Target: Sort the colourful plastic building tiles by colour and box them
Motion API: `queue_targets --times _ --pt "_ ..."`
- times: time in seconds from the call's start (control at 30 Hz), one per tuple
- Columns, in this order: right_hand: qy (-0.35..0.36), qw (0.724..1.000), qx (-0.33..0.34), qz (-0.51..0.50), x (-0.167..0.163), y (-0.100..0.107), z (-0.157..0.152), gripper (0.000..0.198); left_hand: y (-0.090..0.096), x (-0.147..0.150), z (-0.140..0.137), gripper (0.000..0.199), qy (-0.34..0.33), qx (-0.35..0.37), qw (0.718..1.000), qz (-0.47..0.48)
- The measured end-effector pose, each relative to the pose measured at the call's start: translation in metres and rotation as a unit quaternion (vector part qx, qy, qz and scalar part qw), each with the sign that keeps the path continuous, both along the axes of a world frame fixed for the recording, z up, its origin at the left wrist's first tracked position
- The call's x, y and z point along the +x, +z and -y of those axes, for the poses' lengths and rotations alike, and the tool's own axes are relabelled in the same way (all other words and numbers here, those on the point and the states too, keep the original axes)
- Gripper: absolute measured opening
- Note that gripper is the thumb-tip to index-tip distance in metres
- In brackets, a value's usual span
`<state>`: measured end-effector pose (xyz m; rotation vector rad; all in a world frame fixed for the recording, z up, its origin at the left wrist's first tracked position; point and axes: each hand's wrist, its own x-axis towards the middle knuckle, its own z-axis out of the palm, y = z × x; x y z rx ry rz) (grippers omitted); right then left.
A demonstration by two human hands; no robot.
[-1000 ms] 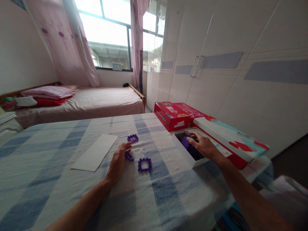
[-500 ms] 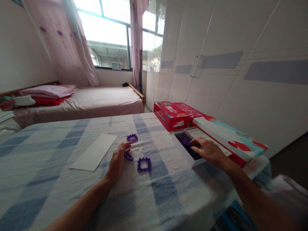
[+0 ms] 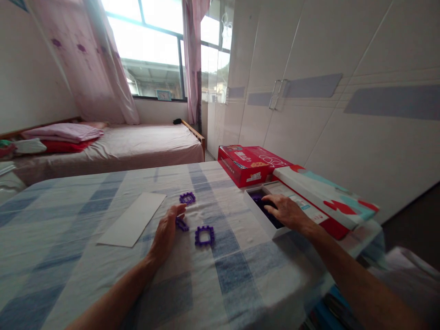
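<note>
Head view: at lower right, we dip our right hand (image 3: pixel 286 211) into a white box (image 3: pixel 264 221) of purple pieces (image 3: pixel 255 196); left of centre, our left hand (image 3: pixel 166 230) curves beside a toothed purple link (image 3: pixel 183 224). We cannot tell whether either grip pinches anything.

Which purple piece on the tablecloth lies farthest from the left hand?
The square frame at the front; the far piece and the middle piece both lie closer to the left hand.
</note>
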<state>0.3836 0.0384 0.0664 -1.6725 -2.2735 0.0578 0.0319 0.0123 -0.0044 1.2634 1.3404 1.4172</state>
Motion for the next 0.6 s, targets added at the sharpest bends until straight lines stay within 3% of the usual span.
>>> queue_targets --times 0.07,0.2,0.27,0.33,0.43,0.6 --pt "0.011 1.000 -0.006 -0.013 0.002 0.002 0.003 0.029 0.002 0.001 0.001 0.064 0.004 -0.002 1.000 0.009" --pt "-0.003 0.996 0.057 -0.070 -0.010 0.016 0.014 0.026 0.006 0.005 0.003 0.065 0.016 0.010 0.999 0.041" --pt "0.023 0.993 0.038 -0.108 -0.031 0.023 0.022 0.026 0.008 0.008 0.004 0.065 0.018 0.017 0.998 0.051" --pt "0.084 0.987 -0.022 -0.132 -0.058 0.025 0.030 0.025 0.010 0.009 0.004 0.063 0.021 0.020 0.998 0.059" --pt "0.175 0.974 -0.091 -0.108 -0.105 0.014 0.037 0.028 0.010 0.009 0.004 0.065 0.030 0.017 0.997 0.069" --pt "0.215 0.973 -0.081 -0.011 -0.154 -0.021 0.031 0.038 0.008 0.008 0.003 0.065 0.053 0.021 0.996 0.064"
